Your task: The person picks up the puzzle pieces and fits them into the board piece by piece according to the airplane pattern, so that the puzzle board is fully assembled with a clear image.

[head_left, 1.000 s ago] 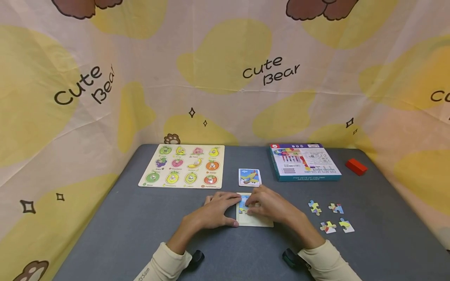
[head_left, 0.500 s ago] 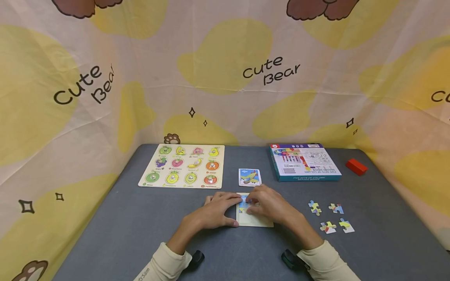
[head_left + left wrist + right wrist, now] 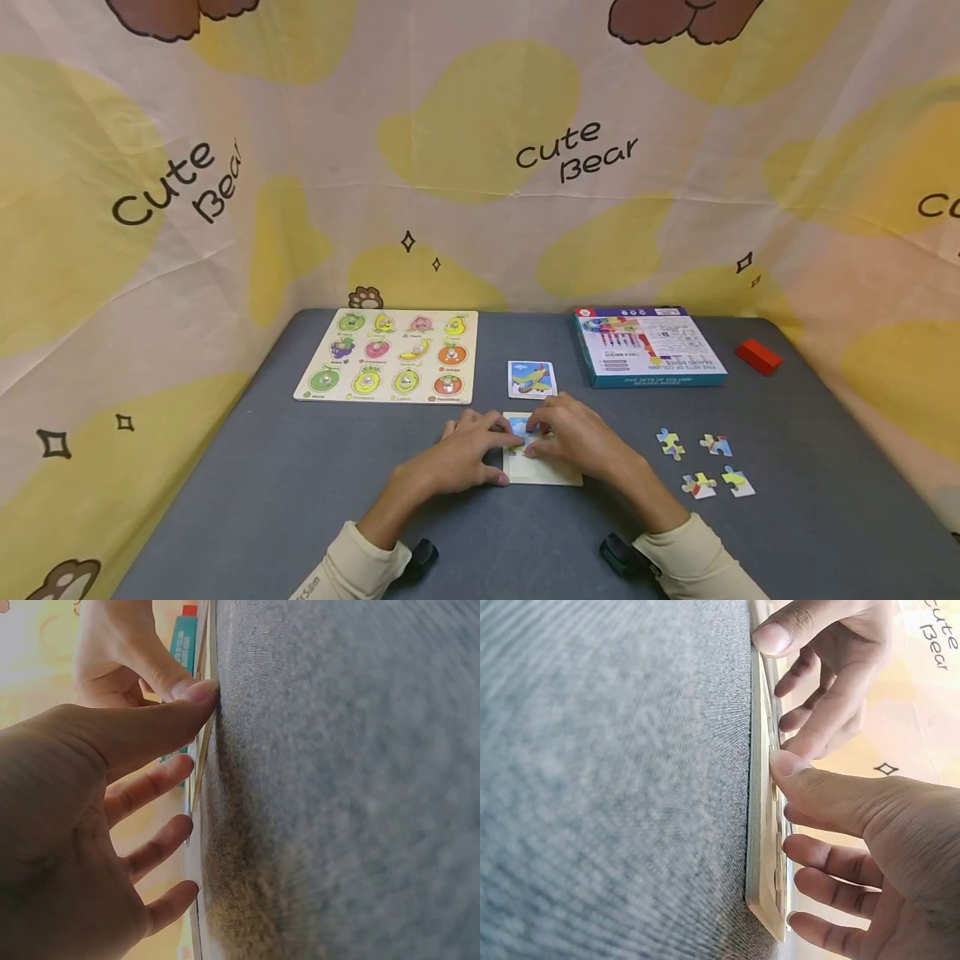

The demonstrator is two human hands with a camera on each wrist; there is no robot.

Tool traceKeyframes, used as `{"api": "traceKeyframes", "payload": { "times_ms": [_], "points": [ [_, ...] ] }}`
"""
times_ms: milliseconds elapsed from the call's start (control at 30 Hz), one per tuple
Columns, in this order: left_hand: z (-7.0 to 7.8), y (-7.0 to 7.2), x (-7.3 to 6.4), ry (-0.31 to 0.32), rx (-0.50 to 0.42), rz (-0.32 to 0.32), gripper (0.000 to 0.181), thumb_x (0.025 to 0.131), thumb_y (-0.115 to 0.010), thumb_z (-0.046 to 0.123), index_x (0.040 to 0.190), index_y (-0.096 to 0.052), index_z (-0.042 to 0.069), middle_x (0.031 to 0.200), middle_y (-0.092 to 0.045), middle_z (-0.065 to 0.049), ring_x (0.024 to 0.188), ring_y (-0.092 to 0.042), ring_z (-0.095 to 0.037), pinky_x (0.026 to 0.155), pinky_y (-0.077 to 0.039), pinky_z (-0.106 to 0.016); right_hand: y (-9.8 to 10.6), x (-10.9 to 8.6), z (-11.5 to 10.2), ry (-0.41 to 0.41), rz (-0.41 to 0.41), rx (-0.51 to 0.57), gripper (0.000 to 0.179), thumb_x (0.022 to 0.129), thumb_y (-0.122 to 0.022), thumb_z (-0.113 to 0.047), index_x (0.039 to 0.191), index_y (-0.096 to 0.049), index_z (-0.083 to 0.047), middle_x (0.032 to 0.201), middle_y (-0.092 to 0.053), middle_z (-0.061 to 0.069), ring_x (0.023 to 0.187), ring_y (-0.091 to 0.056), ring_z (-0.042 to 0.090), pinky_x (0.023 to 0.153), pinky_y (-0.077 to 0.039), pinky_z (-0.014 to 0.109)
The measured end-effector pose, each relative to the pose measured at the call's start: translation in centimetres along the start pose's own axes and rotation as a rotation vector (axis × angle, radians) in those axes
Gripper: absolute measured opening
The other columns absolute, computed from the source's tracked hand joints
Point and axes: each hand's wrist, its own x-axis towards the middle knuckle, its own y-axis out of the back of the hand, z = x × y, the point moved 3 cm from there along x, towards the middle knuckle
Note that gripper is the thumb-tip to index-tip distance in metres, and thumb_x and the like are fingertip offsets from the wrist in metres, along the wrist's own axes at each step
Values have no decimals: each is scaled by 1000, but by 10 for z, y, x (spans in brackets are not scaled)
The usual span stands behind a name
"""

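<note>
A small puzzle board (image 3: pixel 547 472) with a pale frame lies before me, its upper left filled with blue picture pieces (image 3: pixel 516 426). My left hand (image 3: pixel 459 457) braces its left side, the thumb at the near corner and the extended index finger touching the pieces. In the left wrist view the other left fingers (image 3: pixel 159 846) are spread and fairly straight. Over the board, my right hand (image 3: pixel 581 437) pinches a puzzle piece between thumb and index finger, mostly hidden under the fingers. The right thumb (image 3: pixel 787 763) presses low at the board's surface in the right wrist view.
Several loose puzzle pieces (image 3: pixel 699 485) lie to the right. Behind the board is a picture card (image 3: pixel 532 379) with a yellow aeroplane. Farther back are a fruit board (image 3: pixel 390 357), a flat game box (image 3: pixel 656 350) and a red block (image 3: pixel 759 357).
My left index finger has shifted right, from the board's left edge onto the pieces. The right hand stays over the board almost unmoved.
</note>
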Motion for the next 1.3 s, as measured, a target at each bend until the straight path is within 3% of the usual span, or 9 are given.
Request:
{"api": "traceKeyframes", "payload": {
  "times_ms": [300, 500, 900, 1300],
  "points": [
    [1, 0, -2, 0, 33, -15, 54, 95, -81, 31, 147, -67, 27, 138, -55, 5, 126, -44, -23, 93, -31, -44, 9, 0, 6, -16, -87, 128, 23, 92, -85, -28, 108, -80, -12, 97, -71, -4, 96, -55, 15, 85, -47, 38],
    [2, 0, -3, -6, 26, -19, 53, 96, -80, 30, 147, -66, 23, 140, -55, 4, 129, -43, -26, 95, -32, -45, 18, -13, 19, -62, -75, 168, 30, 93, -84, -30, 117, -78, -13, 101, -69, -5, 97, -58, 18, 83, -48, 35],
    [3, 0, -3, -5, -7, -8, 54, 94, -83, 26, 145, -68, 22, 141, -56, 2, 129, -43, -26, 94, -31, -45, 40, -57, 49, -183, -43, 127, 38, 92, -84, -34, 123, -77, -15, 108, -68, -6, 101, -57, 17, 87, -51, 38],
    [2, 1, -3, -4, -19, -9, 54, 94, -83, 26, 146, -67, 22, 142, -56, 2, 129, -44, -25, 94, -31, -45, 68, -100, 80, -201, -3, 36, 39, 90, -86, -34, 121, -78, -12, 107, -70, -6, 101, -60, 19, 88, -51, 43]
  ]
}}
